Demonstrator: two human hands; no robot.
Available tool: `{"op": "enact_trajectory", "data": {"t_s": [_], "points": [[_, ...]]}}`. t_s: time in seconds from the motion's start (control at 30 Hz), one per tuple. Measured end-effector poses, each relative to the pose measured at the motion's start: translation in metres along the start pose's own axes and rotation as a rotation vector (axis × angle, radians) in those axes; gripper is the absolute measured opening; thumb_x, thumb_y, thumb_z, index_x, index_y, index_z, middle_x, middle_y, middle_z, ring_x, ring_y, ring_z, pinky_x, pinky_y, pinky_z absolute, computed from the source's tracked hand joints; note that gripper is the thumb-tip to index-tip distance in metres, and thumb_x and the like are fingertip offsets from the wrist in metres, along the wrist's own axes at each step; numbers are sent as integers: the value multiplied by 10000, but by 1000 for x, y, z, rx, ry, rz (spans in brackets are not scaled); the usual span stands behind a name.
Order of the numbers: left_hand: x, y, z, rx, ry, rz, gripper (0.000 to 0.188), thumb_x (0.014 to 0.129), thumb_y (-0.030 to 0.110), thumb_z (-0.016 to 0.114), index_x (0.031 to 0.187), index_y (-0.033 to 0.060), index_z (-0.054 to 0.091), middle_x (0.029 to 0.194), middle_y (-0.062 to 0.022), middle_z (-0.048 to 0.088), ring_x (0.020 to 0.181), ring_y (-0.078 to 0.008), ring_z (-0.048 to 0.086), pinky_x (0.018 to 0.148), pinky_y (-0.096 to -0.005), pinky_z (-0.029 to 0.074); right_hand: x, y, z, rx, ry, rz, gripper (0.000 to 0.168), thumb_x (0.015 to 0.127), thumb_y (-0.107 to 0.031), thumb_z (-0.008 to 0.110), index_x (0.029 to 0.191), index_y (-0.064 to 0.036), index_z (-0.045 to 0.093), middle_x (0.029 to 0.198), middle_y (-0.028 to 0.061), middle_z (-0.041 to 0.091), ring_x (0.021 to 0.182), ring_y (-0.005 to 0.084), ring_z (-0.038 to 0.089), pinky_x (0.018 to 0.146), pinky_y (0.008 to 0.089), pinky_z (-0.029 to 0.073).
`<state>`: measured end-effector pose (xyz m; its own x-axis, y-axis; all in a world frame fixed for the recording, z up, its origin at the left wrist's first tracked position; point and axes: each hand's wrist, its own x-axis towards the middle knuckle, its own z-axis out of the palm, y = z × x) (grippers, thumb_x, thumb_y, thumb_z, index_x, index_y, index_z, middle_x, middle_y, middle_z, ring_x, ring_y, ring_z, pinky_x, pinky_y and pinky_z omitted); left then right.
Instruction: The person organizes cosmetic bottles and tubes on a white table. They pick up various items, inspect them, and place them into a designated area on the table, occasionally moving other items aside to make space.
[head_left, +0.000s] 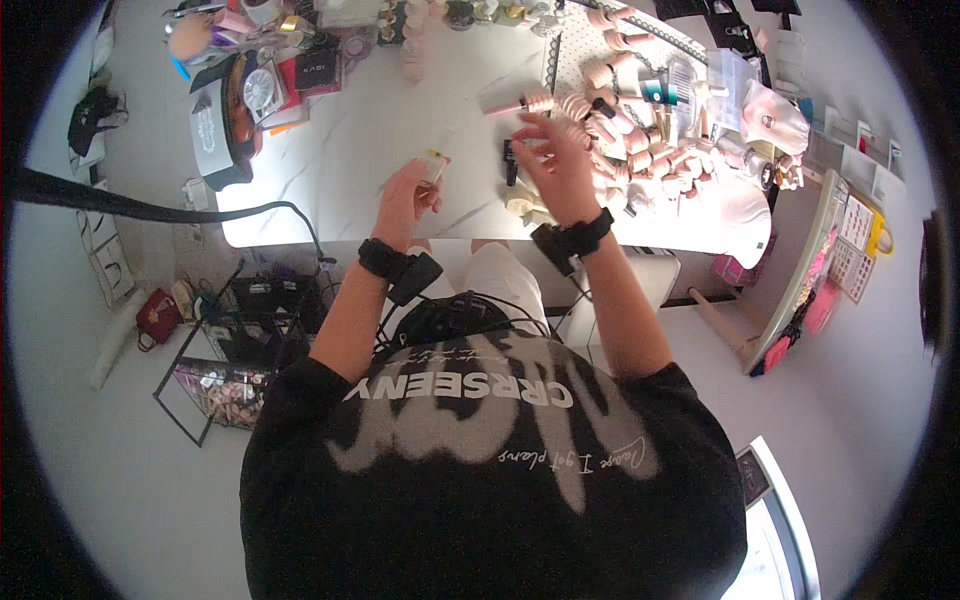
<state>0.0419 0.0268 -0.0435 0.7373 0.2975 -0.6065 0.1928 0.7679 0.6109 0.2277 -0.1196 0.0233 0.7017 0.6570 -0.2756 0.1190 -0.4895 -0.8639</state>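
Observation:
My left hand (405, 196) grips a small clear bottle (433, 169) with a yellowish top, held above the white marble-patterned table (420, 112). My right hand (556, 169) is raised at the left edge of a pile of pale pink nail polish bottles (652, 154), its fingers apart and apparently holding nothing. Just left of its fingers lies a small black item (511, 163). A cream-coloured round container (519, 202) sits below that hand, close to the table's front edge. One pink bottle with a long cap (521, 103) lies beyond the fingertips.
At the back left are makeup brushes (191, 37), a black box (318, 70) and a grey-and-black case (214, 127). A clear plastic box (729, 79) stands far right. A black cable (172, 214) crosses the left side. A black-framed cart (247, 330) stands left below the table.

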Motion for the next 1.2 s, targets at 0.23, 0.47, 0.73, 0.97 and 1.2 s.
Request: {"op": "enact_trajectory", "data": {"t_s": [0.23, 0.47, 0.73, 0.97, 1.2], "points": [[6, 19, 47, -40, -185, -145, 500, 966, 476, 458, 1071, 9, 601, 754, 0, 561, 633, -94, 474, 568, -264, 368, -15, -10, 14, 558, -110, 168, 313, 951, -212, 617, 1208, -36, 592, 813, 15, 631, 629, 56, 525, 565, 208, 430], [-1, 14, 54, -60, -120, -307, 494, 968, 532, 424, 956, 67, 592, 728, 17, 553, 571, -90, 447, 541, -253, 344, -16, -14, -2, 492, -148, 169, 279, 944, -222, 631, 1129, -12, 625, 761, -8, 591, 617, 55, 495, 541, 207, 407], [10, 5, 59, 293, -16, -171, 575, 1014, 539, 323, 884, 58, 611, 673, 20, 532, 543, -79, 412, 528, -240, 330, -12, -1, 8, 503, -86, 317, 239, 932, -222, 657, 1059, -23, 619, 716, -16, 578, 628, 50, 507, 558, 207, 408], [45, -8, 30, 368, -86, 39, 431, 1036, 424, 360, 1164, 68, 564, 876, -14, 554, 611, -78, 480, 569, -214, 411, 25, 3, -2, 310, 220, 240, 220, 910, -157, 676, 1030, 14, 608, 768, 12, 610, 668, 67, 544, 573, 214, 447], [49, -1, 23, 228, -70, -11, 314, 1039, 299, 414, 1149, 46, 565, 882, -35, 544, 666, -91, 556, 564, -226, 492, 71, 3, -12, 263, 320, 100, 242, 933, -163, 644, 1088, 21, 615, 842, 40, 637, 721, 83, 591, 602, 221, 465]]}}
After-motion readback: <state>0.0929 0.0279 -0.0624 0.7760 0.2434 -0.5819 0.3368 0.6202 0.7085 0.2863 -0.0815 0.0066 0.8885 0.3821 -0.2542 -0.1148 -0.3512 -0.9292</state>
